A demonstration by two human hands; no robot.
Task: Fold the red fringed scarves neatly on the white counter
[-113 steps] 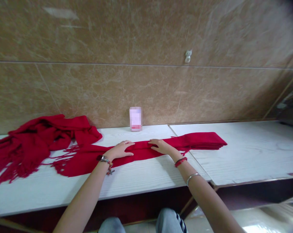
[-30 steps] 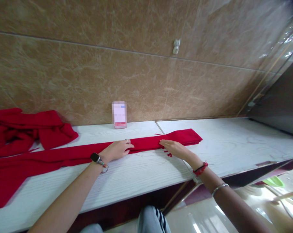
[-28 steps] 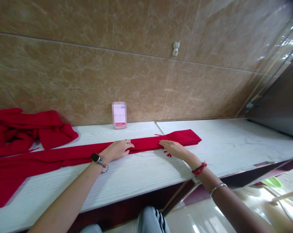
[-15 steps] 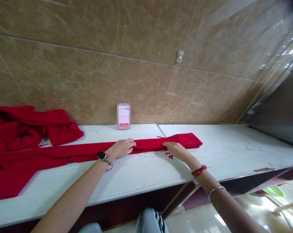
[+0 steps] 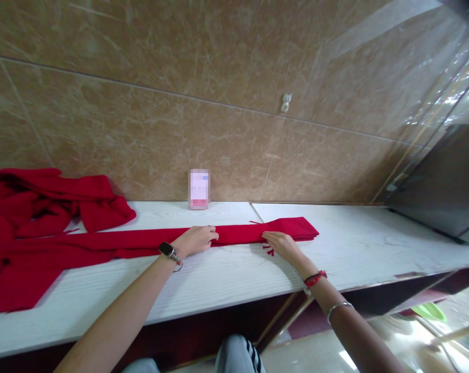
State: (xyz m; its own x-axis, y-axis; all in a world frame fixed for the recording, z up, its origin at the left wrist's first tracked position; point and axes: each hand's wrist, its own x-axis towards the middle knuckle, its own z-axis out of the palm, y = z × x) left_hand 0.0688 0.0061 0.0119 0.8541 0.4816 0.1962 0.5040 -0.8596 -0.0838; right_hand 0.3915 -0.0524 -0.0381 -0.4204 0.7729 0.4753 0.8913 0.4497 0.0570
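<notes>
A long red scarf lies folded into a narrow, layered strip along the white countertop. Its right end is a flat squared fold, and a little fringe pokes out below the strip near my right hand. My left hand rests over the strip's middle with fingers curled round its near edge. Further right, my right hand pinches the near edge between thumb and fingers. Toward the left the strip widens into loose, unfolded cloth. Behind that sits a crumpled red heap; where the two meet is hard to tell.
The white countertop runs along a brown marbled tile wall. A small pinkish box-like object, blurred out, stands against the wall. A dark grey appliance stands at the far right. A green basin is on the floor.
Since the first frame the scarf has been folded into a narrower strip, with more cloth lying at the left. During the last second my hands have barely moved along it; the view has shifted slightly.
</notes>
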